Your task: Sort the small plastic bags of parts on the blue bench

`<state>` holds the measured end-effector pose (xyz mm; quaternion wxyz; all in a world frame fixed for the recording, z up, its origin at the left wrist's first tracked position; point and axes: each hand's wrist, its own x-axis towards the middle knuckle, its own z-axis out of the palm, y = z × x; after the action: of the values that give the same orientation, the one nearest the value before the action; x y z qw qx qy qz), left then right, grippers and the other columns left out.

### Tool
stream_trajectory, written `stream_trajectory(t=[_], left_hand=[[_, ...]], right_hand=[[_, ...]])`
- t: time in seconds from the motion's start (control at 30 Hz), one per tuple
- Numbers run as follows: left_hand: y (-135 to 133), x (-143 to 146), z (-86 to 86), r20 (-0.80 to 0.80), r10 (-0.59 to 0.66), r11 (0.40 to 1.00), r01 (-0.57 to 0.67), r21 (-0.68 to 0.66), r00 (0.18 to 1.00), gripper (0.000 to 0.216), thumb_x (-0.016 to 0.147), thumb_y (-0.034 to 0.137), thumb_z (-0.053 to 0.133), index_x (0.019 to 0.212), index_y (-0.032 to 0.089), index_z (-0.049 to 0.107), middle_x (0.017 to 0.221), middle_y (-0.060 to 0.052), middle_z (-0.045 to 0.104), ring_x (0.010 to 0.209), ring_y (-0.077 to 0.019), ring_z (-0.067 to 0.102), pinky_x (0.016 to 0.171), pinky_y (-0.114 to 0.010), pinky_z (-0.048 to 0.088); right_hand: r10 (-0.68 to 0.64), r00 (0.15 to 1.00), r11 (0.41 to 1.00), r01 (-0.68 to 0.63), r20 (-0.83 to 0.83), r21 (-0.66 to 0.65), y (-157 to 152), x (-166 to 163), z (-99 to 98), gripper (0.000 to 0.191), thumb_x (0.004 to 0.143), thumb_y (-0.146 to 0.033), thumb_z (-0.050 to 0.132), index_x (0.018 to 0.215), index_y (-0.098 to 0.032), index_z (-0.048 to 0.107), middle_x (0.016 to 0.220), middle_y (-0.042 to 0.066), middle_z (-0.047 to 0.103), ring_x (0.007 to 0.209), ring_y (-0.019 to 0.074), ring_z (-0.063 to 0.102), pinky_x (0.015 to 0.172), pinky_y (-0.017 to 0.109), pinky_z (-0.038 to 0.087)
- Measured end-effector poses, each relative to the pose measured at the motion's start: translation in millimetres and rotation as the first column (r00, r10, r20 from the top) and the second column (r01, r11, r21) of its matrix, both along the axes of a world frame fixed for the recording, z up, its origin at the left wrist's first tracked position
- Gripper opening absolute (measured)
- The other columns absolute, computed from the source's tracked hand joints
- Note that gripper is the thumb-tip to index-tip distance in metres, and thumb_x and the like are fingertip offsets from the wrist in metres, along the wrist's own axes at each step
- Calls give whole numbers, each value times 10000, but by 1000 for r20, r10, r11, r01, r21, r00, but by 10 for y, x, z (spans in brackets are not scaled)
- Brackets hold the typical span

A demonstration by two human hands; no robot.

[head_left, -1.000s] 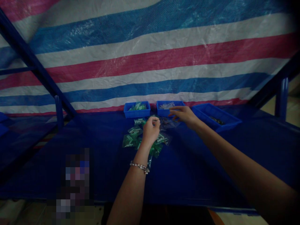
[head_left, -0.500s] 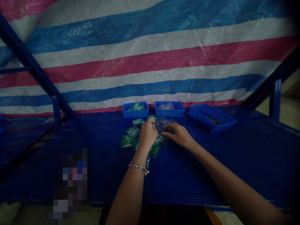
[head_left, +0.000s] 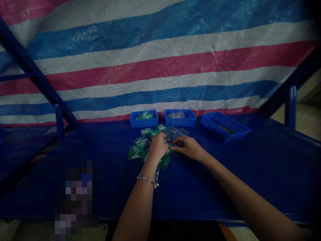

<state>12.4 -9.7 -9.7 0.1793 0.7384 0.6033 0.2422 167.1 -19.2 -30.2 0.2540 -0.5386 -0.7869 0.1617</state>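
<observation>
On the middle of the blue bench point(head_left: 105, 180), green packets point(head_left: 140, 146) are lying in a loose pile, their long axes running in mixed directions; the far-left packet point(head_left: 135, 152) is holding pale strips that are slanting up toward the right, while those in the packet at the back point(head_left: 145, 131) are lying nearly crosswise; a narrow strip point(head_left: 157, 174) is pointing toward the near edge beside the left wrist.

The left hand point(head_left: 158, 147) is resting over the pile, back of the hand upward, its fingers curling inward; whether they are gripping a packet I cannot tell; the right hand point(head_left: 188, 147) is angling in from the right, thumb and forefinger standing a little apart at the pile's right side; whether anything is lying between their tips I cannot tell.

The green packets are looking thin, shiny and see-through; clear packets point(head_left: 171, 131) with brownish contents are lying just behind the hands; beyond them a left bin point(head_left: 143, 124), a middle bin point(head_left: 180, 123) and a tilted right bin point(head_left: 237, 135) are standing before a striped sheet point(head_left: 160, 72).
</observation>
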Motion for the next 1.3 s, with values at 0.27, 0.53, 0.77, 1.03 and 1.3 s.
stream_trajectory(t=[0.27, 0.53, 0.77, 1.03, 1.3], left_hand=[[-3, -1, 11, 2, -15, 1000, 15, 5, 1000, 274, 752, 65, 405, 966, 103, 571, 858, -112, 616, 875, -191, 566, 847, -309, 404], [16, -6, -12, 3, -28, 999, 28, 45, 1000, 255, 751, 51, 407, 929, 100, 584, 902, -124, 616, 924, -199, 555, 870, -318, 396], [16, -7, -4, -28, -25, 998, 26, 49, 999, 275, 755, 50, 393, 941, 92, 591, 937, -118, 616, 944, -201, 544, 886, -312, 391], [15, -12, 23, -20, 25, 998, -24, 55, 999, 282, 761, 45, 388, 941, 105, 597, 922, -111, 610, 961, -195, 530, 900, -312, 384], [36, -26, 39, 40, 75, 993, -78, 90, 996, 259, 756, 66, 414, 931, 127, 596, 938, -106, 595, 959, -190, 536, 898, -312, 384]], right_hand=[[10, 999, 999, -9, 30, -44, -3, -4, 3, 283, 688, -396, 627, 868, -179, 644, 787, 51, 604, 711, 170, 566, 640, 268, 403], [18, 999, 999, -16, 35, -39, -14, -39, 35, 194, 700, -331, 633, 798, -165, 639, 793, 61, 600, 745, 171, 562, 684, 270, 412], [-8, 999, 999, 10, 49, -35, -20, -46, -46, 323, 678, -456, 629, 836, -174, 637, 835, 80, 596, 812, 207, 547, 730, 315, 411], [9, 1000, 994, -6, 19, -110, -4, -63, -20, 254, 690, -408, 604, 700, -158, 645, 722, 67, 623, 694, 180, 553, 636, 276, 392], [-39, 955, 968, -37, -295, -249, 65, 23, -60, 221, 676, -356, 557, 645, -151, 631, 592, 15, 599, 556, 128, 508, 551, 249, 374]])
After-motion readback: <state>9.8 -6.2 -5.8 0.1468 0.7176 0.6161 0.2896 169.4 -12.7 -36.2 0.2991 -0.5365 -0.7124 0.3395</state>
